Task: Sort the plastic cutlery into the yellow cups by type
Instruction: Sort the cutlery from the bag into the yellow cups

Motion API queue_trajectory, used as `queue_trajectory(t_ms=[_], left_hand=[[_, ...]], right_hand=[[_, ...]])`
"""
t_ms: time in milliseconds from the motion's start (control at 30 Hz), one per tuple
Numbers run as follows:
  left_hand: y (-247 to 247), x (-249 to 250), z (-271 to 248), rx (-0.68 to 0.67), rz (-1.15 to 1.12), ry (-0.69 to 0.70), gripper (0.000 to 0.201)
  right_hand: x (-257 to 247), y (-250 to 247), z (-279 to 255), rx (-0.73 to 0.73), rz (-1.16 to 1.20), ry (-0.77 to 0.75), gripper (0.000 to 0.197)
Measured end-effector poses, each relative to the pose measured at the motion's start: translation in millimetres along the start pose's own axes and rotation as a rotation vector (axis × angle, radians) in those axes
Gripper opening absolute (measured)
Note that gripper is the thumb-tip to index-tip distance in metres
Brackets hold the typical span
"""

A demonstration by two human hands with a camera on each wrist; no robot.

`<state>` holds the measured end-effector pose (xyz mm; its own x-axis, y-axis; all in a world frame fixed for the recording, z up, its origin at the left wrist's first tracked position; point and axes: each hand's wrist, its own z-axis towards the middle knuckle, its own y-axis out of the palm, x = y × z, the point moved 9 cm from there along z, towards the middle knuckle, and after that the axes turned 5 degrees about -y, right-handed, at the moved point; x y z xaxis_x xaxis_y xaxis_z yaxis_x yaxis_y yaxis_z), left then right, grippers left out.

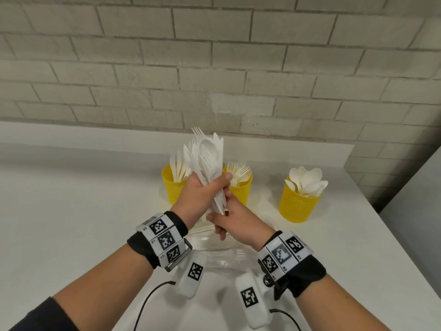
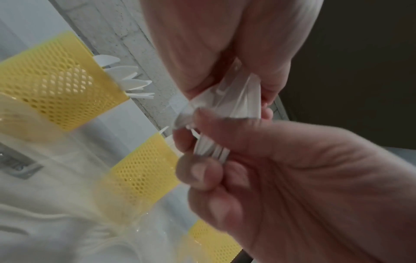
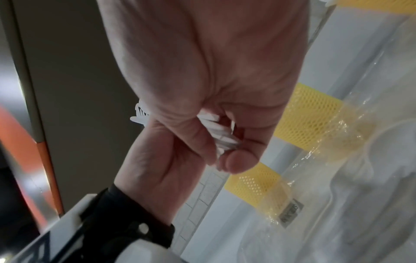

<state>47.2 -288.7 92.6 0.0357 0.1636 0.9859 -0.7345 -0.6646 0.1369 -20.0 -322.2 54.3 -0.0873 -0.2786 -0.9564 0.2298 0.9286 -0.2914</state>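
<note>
Standing near-upright in left hand: cutlery bundle, heads up

Not much can be read here. The wrist bands and the white camera boxes carry black and white square codes (patterns, not words). Tiny marks sit at the edges of the bands, too small to read. A small grey label on the clear plastic bag has dark letters, too blurry to make out.
</note>
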Motion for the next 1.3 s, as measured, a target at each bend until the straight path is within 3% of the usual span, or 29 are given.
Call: queue_trajectory(t_ms=[100,167,300,400,500,667,833,967,1133,1300], left_hand=[[2.9,-4.7,-0.7,-0.024,0.001,-0.027,0.013],[3.5,-1.6,-1.8,-0.032,-0.007,-0.024,0.011],[5.6,-0.2,-5.7,-0.074,0.034,-0.019,0.01],[10.8,-1.4,-8.2,-0.138,0.086,-0.006,0.008],[15.8,1.0,-12.0,-0.192,0.111,0.006,0.017],[4.1,1.3,-15.5,-0.158,0.102,-0.016,0.031],[-9.3,-1.3,-16.3,-0.129,0.128,-0.044,0.034],[-9.9,3.6,-18.0,-0.175,0.162,-0.016,0.023],[-32.3,-4.1,-19.2,-0.107,0.093,-0.102,0.022],[-74.7,-4.8,-13.0,0.054,0.13,-0.109,0.024]], right_hand=[[5.1,-4.5,-1.3,-0.018,0.026,0.029,0.069],[1.2,-16.0,-1.0,0.016,0.01,0.021,0.076],[-34.8,-59.5,2.0,0.274,0.213,-0.101,0.056],[-59.8,-77.2,2.4,0.375,0.192,-0.221,0.03],[-67.4,-82.2,5.5,0.432,0.2,-0.288,0.024],[-62.7,-80.6,10.3,0.411,0.216,-0.3,0.01],[-50.4,-65.6,19.4,0.308,0.377,-0.215,0.007],[-42.5,-50.1,25.1,0.29,0.225,-0.191,0.01],[-45.5,-45.5,40.8,0.285,0.086,-0.159,0.02],[-86.1,-79.6,70.4,0.431,0.001,-0.221,0.026]])
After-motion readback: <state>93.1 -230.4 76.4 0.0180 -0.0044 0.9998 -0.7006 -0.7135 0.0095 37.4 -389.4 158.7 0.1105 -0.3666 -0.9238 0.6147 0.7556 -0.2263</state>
